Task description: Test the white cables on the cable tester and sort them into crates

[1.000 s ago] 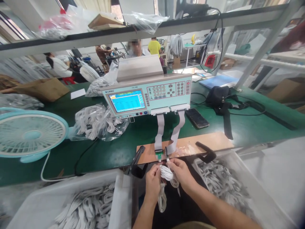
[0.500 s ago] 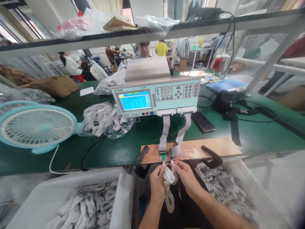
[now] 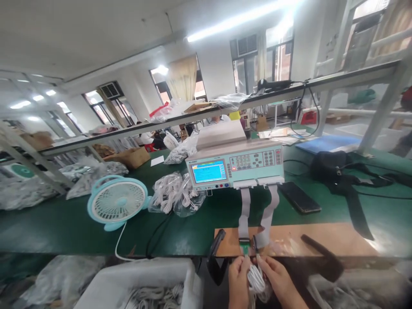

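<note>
On your green desk (image 3: 193, 234) sits a machine (image 3: 257, 159) with a blue screen (image 3: 210, 172). Two flat gray ribbons (image 3: 245, 208) run from it to a brown board (image 3: 289, 234). Your left hand (image 3: 238, 279) and right hand (image 3: 277, 277) pinch the ends of a looped white cord (image 3: 256, 280), just by the board's front edge.

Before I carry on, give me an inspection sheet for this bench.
Surface: green bench, tan board along its front edge.
Work items: white cable coil; instrument, screen lit.
Clutter: phone, black bag, bagged cables.
Hands: left hand and right hand pinch the coil near the ribbon connectors; exact grip too small to tell.
Cables: two grey ribbons from instrument to board.
Surroundings: fan at left, shelf above, bin low at left.
</note>
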`<state>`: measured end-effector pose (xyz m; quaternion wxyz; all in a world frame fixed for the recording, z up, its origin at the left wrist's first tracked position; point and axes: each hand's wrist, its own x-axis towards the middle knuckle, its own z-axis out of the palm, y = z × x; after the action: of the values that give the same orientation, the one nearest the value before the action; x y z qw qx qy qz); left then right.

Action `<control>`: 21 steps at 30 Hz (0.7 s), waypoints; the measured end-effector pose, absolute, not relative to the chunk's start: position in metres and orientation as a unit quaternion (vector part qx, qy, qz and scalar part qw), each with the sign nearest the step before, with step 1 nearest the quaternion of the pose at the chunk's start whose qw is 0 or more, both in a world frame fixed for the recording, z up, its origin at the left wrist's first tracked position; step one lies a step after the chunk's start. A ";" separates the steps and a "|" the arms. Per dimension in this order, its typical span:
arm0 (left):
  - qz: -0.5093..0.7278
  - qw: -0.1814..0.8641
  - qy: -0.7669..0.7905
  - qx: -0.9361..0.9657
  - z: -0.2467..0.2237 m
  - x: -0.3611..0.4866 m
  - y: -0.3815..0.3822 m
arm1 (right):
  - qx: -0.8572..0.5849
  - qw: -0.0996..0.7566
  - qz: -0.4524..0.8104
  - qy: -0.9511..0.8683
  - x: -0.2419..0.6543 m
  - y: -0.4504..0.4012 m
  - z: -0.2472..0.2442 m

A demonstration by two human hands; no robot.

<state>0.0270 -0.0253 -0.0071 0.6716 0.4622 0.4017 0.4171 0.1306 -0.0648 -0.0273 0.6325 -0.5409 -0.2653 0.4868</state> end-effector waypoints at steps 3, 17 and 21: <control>0.418 0.671 0.400 0.463 -0.011 0.027 -0.025 | -0.539 0.631 0.490 -0.266 0.131 -0.064 -0.028; 0.386 0.702 0.404 0.441 0.008 0.026 -0.059 | -0.577 0.580 0.500 -0.284 0.137 -0.096 0.022; 0.332 0.765 0.451 0.320 0.015 0.022 -0.066 | -0.642 0.430 0.486 -0.408 0.203 -0.144 0.025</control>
<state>0.0217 -0.0664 0.0150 0.7646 0.3197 0.4508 0.3317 0.2032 -0.1443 0.0254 0.4302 -0.6422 -0.4082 0.4857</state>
